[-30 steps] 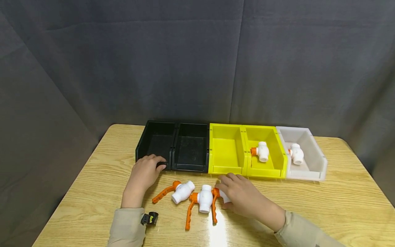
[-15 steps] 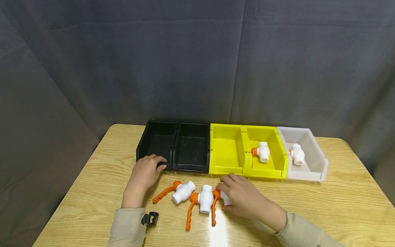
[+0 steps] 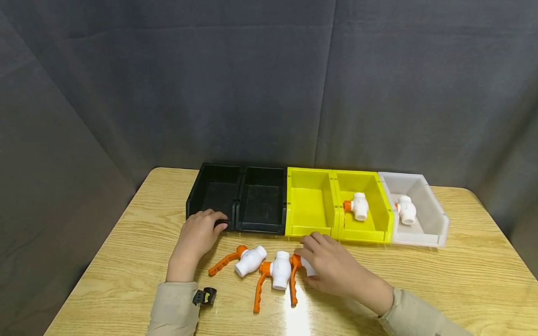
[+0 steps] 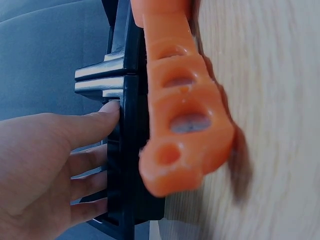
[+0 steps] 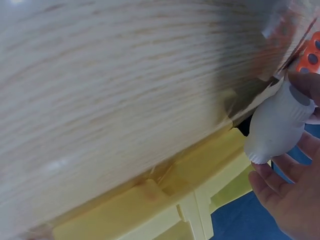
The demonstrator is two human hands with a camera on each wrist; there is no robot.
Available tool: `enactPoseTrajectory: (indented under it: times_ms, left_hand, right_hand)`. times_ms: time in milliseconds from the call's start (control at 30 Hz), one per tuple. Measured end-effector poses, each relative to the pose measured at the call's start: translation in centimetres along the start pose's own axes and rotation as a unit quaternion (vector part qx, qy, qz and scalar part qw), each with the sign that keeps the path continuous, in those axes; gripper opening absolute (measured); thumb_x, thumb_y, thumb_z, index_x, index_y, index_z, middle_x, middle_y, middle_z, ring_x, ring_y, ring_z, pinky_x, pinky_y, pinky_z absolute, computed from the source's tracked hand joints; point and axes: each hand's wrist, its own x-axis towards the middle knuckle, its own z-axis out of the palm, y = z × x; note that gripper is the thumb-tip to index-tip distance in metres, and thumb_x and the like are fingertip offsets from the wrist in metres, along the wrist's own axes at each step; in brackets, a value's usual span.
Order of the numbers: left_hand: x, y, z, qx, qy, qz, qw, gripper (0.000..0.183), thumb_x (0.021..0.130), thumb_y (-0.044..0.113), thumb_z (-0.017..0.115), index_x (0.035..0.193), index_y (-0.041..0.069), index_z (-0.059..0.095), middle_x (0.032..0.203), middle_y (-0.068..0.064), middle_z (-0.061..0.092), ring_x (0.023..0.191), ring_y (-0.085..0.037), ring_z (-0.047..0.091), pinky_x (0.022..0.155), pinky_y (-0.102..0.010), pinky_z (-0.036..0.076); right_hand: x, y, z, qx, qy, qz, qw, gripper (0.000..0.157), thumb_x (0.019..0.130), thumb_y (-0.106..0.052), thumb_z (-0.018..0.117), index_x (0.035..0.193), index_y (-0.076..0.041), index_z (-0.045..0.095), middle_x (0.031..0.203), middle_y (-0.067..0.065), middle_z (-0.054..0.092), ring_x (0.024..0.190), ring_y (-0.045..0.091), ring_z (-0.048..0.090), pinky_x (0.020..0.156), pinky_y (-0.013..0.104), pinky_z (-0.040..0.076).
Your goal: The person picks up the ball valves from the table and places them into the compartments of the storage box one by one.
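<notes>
My left hand (image 3: pixel 198 237) grips the front rim of the leftmost black bin (image 3: pixel 216 196); in the left wrist view its thumb lies on the rim with the fingers behind it. With thumb and fingers at its two ends, my right hand (image 3: pixel 334 270) holds a white ball valve (image 5: pixel 275 122) with an orange lever (image 3: pixel 293 289). Most of that valve's body is hidden by the hand in the head view. Just left of it lies a second ball valve (image 3: pixel 280 270), and farther left a third ball valve (image 3: pixel 251 261), its lever (image 4: pixel 182 105) looming large in the left wrist view.
Along the back of the wooden table (image 3: pixel 134 261) runs a row of bins: another black bin (image 3: pixel 262 200), a yellow bin (image 3: pixel 312 205), a second yellow bin (image 3: pixel 370 228) with a valve (image 3: pixel 360 206) inside, and a whitish bin (image 3: pixel 433 224) with a valve (image 3: pixel 407 210). A grey curtain (image 3: pixel 252 84) hangs behind.
</notes>
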Motion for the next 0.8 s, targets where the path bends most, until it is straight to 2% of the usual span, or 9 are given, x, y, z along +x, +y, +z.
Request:
enactPoseTrajectory:
  times_ms: [300, 500, 800]
  left_hand:
    - [0.2, -0.1, 0.0, 0.002, -0.006, 0.000, 1.0000, 0.024, 0.095, 0.022, 0.068, 0.116, 0.010, 0.072, 0.115, -0.013, 0.067, 0.113, -0.036, 0.060, 0.103, -0.055, 0.042]
    - [0.1, -0.1, 0.0, 0.003, -0.005, 0.002, 1.0000, 0.024, 0.095, 0.022, 0.068, 0.115, 0.010, 0.072, 0.115, -0.013, 0.067, 0.113, -0.037, 0.060, 0.103, -0.056, 0.041]
    - [0.2, -0.2, 0.1, 0.002, -0.002, 0.002, 1.0000, 0.024, 0.095, 0.022, 0.069, 0.115, 0.010, 0.073, 0.114, -0.013, 0.067, 0.113, -0.037, 0.060, 0.103, -0.055, 0.042]
  right_hand:
    - [0.0, -0.1, -1.1, -0.004, 0.004, -0.006, 1.000, 0.057, 0.071, -0.033, 0.088, 0.118, -0.008, 0.067, 0.123, 0.010, 0.058, 0.109, 0.027, 0.053, 0.094, 0.043, 0.050]
    - [0.2, -0.1, -2.3, -0.009, 0.013, -0.008, 1.000, 0.057, 0.070, -0.029, 0.089, 0.118, -0.008, 0.067, 0.123, 0.011, 0.057, 0.105, 0.027, 0.053, 0.091, 0.042, 0.051]
    - [0.4, 0.4, -3.6, -0.013, 0.027, -0.001, 1.000, 0.058, 0.068, -0.028, 0.089, 0.117, -0.006, 0.067, 0.122, 0.012, 0.058, 0.106, 0.028, 0.054, 0.095, 0.043, 0.049]
